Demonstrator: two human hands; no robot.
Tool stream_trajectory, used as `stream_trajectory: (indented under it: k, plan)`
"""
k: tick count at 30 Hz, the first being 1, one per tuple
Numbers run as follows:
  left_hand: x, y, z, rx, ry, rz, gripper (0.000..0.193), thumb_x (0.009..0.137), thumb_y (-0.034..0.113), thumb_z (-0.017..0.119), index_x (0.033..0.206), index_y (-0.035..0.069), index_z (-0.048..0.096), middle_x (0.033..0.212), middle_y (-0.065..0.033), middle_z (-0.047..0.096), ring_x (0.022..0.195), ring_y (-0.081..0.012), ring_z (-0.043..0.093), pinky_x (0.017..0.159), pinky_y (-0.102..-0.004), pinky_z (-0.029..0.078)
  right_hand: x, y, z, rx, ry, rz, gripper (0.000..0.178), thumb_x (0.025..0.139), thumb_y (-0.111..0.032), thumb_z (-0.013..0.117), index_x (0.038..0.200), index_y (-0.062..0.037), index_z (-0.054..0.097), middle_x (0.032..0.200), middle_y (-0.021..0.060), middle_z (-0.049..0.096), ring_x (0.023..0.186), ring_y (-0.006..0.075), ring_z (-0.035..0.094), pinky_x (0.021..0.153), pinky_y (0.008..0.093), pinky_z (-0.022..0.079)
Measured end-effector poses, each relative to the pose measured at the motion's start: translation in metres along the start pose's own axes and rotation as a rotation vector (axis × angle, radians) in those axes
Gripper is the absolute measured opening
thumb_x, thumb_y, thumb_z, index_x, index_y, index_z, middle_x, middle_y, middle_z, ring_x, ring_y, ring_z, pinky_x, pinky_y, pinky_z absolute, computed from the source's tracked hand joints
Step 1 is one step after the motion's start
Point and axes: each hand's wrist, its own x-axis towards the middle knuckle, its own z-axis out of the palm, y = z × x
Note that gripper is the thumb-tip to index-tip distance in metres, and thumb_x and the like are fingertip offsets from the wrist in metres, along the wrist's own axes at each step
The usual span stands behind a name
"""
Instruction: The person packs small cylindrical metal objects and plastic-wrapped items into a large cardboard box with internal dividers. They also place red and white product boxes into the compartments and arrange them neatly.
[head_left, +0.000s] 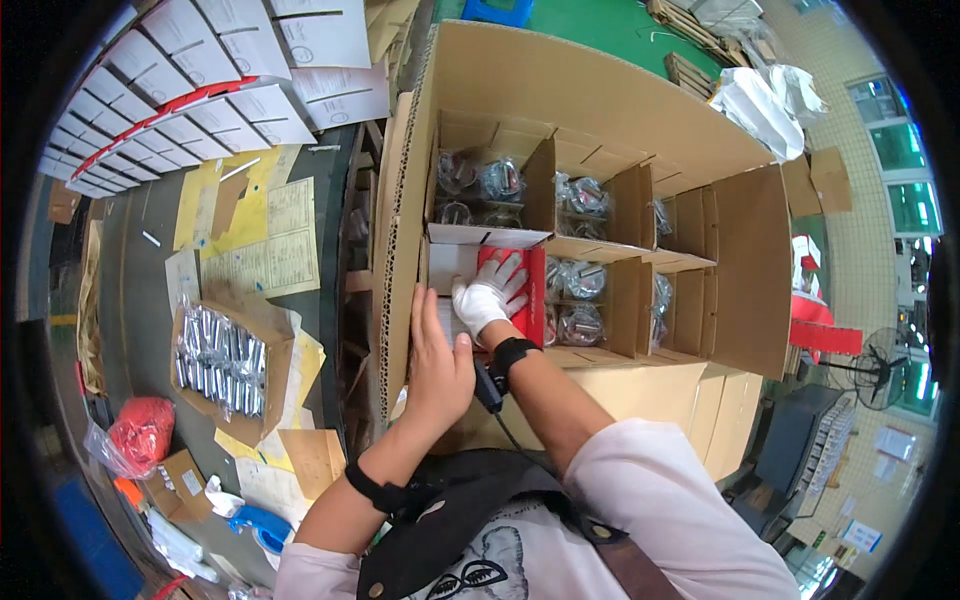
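Note:
My right hand, in a white glove that leaves the fingers bare, lies spread on a red box in the near left cell of a large open carton. White boxes sit in the same cell, to the left of the red one. My bare left hand is stretched out flat at the carton's left wall, beside the white boxes. Cardboard dividers split the carton into several cells. Clear-bagged round metal parts lie in the other cells. Neither hand is gripping anything.
On the left, a dark workbench holds rows of white boxes, a small carton of bagged metal tubes, yellow papers, a red bag and a blue tape dispenser. A fan stands at the far right.

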Motion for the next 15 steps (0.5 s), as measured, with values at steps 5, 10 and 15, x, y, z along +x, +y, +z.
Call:
stream_trajectory:
  k: [5, 10, 15]
  plan:
    - [0.020, -0.033, 0.026, -0.436, -0.002, -0.582, 0.052, 0.094, 0.017, 0.047, 0.138, -0.006, 0.031, 0.144, -0.0293, 0.030, 0.134, -0.0425, 0.029, 0.110, -0.0471, 0.026, -0.041, 0.001, -0.046, 0.506, -0.258, -0.327, 0.081, 0.092, -0.062, 0.042, 0.132, 0.0077, 0.046, 0.125, 0.0247, 0.057, 0.122, 0.0325, 0.052, 0.101, 0.0316, 0.039]
    - [0.039, -0.071, 0.079, 0.241, -0.109, -0.454, 0.063, 0.092, 0.025, 0.052, 0.143, 0.000, 0.024, 0.146, -0.0234, 0.031, 0.135, -0.0390, 0.031, 0.107, -0.0502, 0.030, -0.014, 0.019, -0.019, 1.271, -0.580, 0.014, 0.054, 0.098, -0.043, 0.047, 0.117, 0.0072, 0.056, 0.108, 0.0165, 0.065, 0.095, 0.0213, 0.060, 0.087, 0.0320, 0.046]
    - [0.057, -0.051, 0.084, 0.455, -0.316, -0.565, 0.073, 0.092, 0.029, 0.053, 0.148, 0.004, 0.014, 0.152, -0.0198, 0.023, 0.138, -0.0361, 0.025, 0.110, -0.0502, 0.023, -0.038, 0.043, -0.057, 0.549, -0.156, -0.361, 0.040, 0.092, -0.024, 0.051, 0.116, 0.0074, 0.056, 0.109, 0.0246, 0.063, 0.103, 0.0338, 0.061, 0.092, 0.0378, 0.045]
